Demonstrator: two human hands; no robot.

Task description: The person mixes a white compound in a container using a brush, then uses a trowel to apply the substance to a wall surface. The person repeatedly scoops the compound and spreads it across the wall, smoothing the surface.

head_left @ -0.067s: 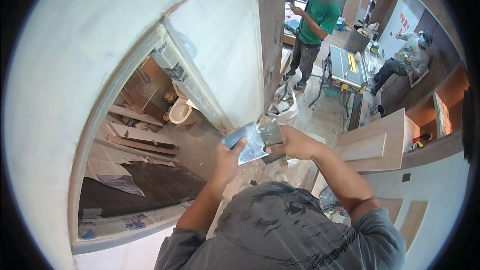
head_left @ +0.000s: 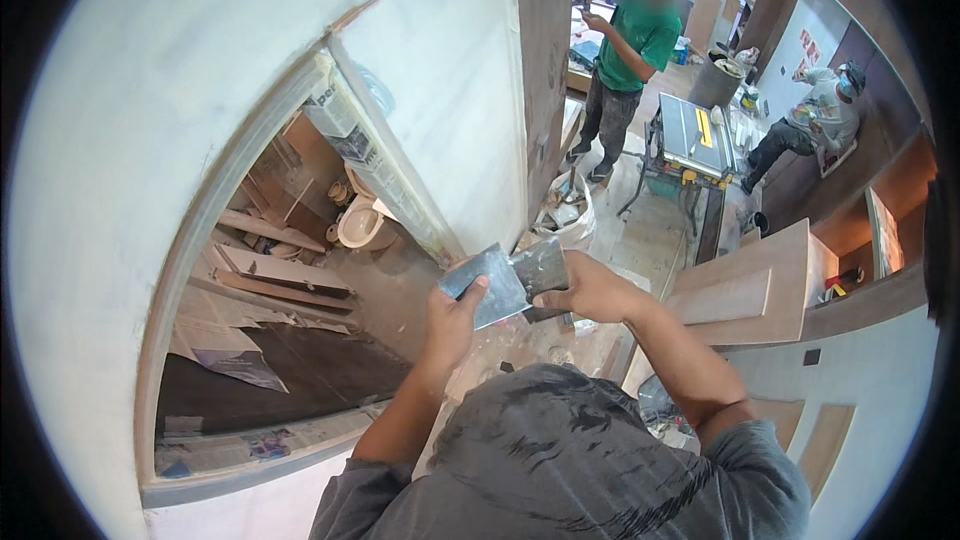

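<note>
My left hand [head_left: 452,325] is closed around a flat, silvery rectangular putty spreader [head_left: 488,285], its thumb pressed on the upper face. In my right hand [head_left: 592,290] is a darker, smeared putty spreader [head_left: 541,266], gripped between thumb and fingers. The two blades meet edge to edge in front of my chest, the right one's near corner close to the left one's side. Whether they touch or overlap there I cannot tell. The fingers under both blades are hidden.
A white wall panel [head_left: 435,90] and a door frame [head_left: 165,340] stand on my left, with a toilet [head_left: 360,225] beyond. Ahead are a debris sack [head_left: 568,215], a table saw [head_left: 692,140], a person in green [head_left: 640,35] and a seated person [head_left: 825,105]. Wooden boards [head_left: 740,285] lean at right.
The left spreader has shifted slightly left and turned a little. More of the right spreader's face shows now, its blade tilted differently. Both hands keep their grips.
</note>
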